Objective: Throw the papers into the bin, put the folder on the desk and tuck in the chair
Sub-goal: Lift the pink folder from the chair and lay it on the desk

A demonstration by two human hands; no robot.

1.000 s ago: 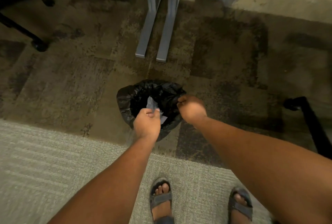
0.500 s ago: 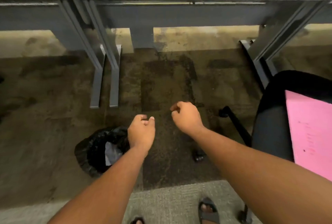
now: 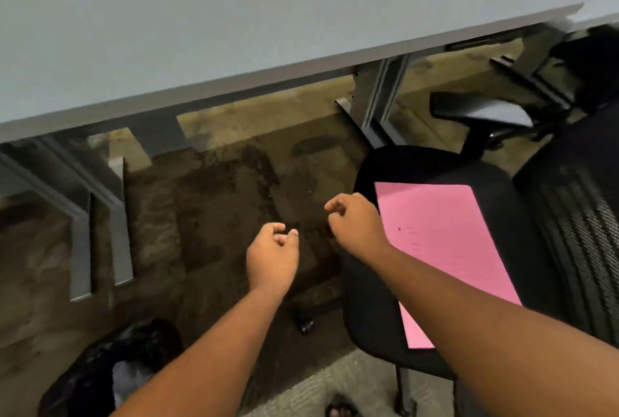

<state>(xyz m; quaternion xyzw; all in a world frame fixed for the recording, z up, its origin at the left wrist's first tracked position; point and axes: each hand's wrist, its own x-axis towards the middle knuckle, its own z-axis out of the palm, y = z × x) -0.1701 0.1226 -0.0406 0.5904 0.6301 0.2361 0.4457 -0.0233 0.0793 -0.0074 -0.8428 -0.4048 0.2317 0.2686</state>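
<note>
A pink folder [image 3: 438,242] lies flat on the seat of a black office chair [image 3: 522,225] at the right. The chair stands pulled out from the grey desk [image 3: 234,31], which fills the top of the view. My right hand [image 3: 355,220] hovers just left of the folder with its fingers curled and nothing in it. My left hand [image 3: 273,254] hangs over the carpet, also curled and holding nothing. A bin with a black liner [image 3: 100,373] sits at the bottom left, with pale paper [image 3: 129,381] showing inside; my left forearm partly covers it.
Grey metal desk legs [image 3: 100,232] stand at the left and others [image 3: 375,105] at centre right. The chair's armrest [image 3: 482,113] reaches under the desk edge. A chair caster [image 3: 306,326] sits on the dark carpet. A paler carpet strip [image 3: 351,386] runs along the bottom.
My hands left the bin, with the paper now inside it. The view swung up and right, and the desk top and the chair with the pink folder came into view.
</note>
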